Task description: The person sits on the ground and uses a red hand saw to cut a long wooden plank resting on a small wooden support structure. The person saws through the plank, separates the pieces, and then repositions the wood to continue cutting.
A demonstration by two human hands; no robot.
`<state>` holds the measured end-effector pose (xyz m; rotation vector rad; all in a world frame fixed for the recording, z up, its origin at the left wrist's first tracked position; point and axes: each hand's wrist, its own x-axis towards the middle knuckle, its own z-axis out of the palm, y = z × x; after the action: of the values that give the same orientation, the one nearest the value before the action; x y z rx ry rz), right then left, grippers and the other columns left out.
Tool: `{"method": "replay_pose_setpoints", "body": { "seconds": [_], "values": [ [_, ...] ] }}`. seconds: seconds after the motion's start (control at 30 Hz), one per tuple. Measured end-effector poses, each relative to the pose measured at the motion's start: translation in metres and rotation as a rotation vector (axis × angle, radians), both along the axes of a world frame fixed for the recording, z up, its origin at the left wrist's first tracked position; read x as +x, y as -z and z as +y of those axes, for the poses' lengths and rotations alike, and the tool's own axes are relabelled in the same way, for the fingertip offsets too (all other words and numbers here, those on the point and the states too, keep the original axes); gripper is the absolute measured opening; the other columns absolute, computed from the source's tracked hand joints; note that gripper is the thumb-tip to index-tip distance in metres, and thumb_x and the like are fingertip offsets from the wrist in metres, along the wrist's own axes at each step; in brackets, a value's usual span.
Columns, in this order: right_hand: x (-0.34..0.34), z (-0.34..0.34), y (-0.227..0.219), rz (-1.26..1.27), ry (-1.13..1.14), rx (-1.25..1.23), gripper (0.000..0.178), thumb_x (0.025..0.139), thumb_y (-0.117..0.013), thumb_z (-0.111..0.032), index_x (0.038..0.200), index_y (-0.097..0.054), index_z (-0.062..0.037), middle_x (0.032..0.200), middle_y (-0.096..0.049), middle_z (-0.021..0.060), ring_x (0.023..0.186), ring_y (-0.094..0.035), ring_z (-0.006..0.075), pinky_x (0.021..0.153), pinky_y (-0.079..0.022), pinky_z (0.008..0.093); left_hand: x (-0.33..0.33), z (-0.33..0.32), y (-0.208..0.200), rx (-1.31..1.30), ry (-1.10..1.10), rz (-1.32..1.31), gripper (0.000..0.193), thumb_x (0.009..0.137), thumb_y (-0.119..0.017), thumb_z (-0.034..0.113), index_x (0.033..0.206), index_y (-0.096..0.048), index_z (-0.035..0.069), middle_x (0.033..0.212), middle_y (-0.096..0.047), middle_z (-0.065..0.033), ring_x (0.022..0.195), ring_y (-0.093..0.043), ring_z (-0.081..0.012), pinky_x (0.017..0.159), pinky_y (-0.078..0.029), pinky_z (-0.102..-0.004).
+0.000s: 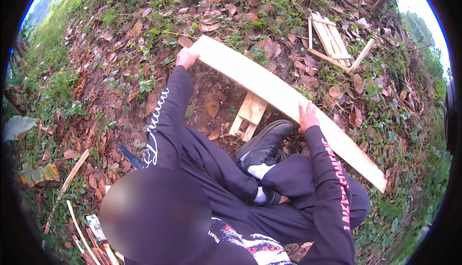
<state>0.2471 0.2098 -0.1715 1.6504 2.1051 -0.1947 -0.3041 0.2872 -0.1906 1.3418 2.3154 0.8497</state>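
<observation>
Plank [284, 99], long and pale, lies across a wooden block [249, 115]; left hand [186, 58] grips its end, right hand [307, 116] presses flat mid-length.

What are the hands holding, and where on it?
A long pale wooden plank: left hand grips its far end, right hand rests around its middle.

Hidden or unclear:
- Small wooden block [249, 115]: upper end covered by the long pale plank [284, 99].
- Left hand [186, 58]: fingertips behind the plank's end; grip unclear.
- Blue-handled tool [131, 156]: partly behind a sleeve.
- Lower centre: blurred patch.
</observation>
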Motion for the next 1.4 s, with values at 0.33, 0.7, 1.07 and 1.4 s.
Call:
{"method": "replay_pose_setpoints", "body": {
  "seconds": [0.33, 0.7, 1.07, 1.4],
  "values": [
    [-0.020, 0.062, -0.026, 0.640, 0.265, 0.200, 0.040, 0.082, -0.064, -0.030, 0.108, -0.061, 0.0000, 0.107, -0.066, 0.0253, 0.104, -0.063, 0.0374, 0.092, -0.049, 0.0445, -0.042, -0.096, -0.018, -0.011, -0.041, -0.799, 0.017, 0.083, -0.066, 0.003, 0.099, -0.060, 0.000, 0.088, -0.064, -0.0042, 0.076, -0.061, -0.0113, 0.063, -0.051, -0.0247],
    [-0.109, 0.091, 0.046, 0.555, 0.293, -0.164, 0.073, 0.083, -0.050, -0.063, 0.107, -0.068, 0.0039, 0.111, -0.065, 0.0294, 0.110, -0.062, 0.0408, 0.096, -0.046, 0.0461, -0.043, -0.038, -0.004, -0.100, -0.016, 0.365, 0.058, 0.079, -0.058, 0.032, 0.125, -0.057, -0.004, 0.114, -0.063, -0.0298, 0.110, -0.060, -0.0408, 0.100, -0.045, -0.0422],
    [-0.120, 0.160, 0.153, 0.584, -0.035, 0.179, 0.061, 0.099, -0.039, -0.044, 0.068, -0.066, 0.0002, 0.069, -0.063, 0.0262, 0.068, -0.064, 0.0445, 0.068, -0.051, 0.0520, -0.035, 0.067, 0.137, 0.278, 0.065, 0.468, 0.071, 0.099, -0.019, 0.061, 0.141, -0.039, 0.007, 0.135, -0.046, -0.0220, 0.127, -0.043, -0.0369, 0.107, -0.033, -0.0503],
    [-0.105, 0.159, 0.148, 0.584, 0.036, 0.130, 0.062, 0.098, -0.038, -0.046, 0.070, -0.068, 0.0012, 0.074, -0.063, 0.0283, 0.074, -0.064, 0.0462, 0.073, -0.049, 0.0532, -0.028, 0.056, 0.084, -0.009, 0.115, 0.296, 0.059, 0.095, -0.045, 0.056, 0.128, -0.054, 0.009, 0.118, -0.054, -0.0171, 0.112, -0.055, -0.0344, 0.095, -0.043, -0.0422]
  ]
}}
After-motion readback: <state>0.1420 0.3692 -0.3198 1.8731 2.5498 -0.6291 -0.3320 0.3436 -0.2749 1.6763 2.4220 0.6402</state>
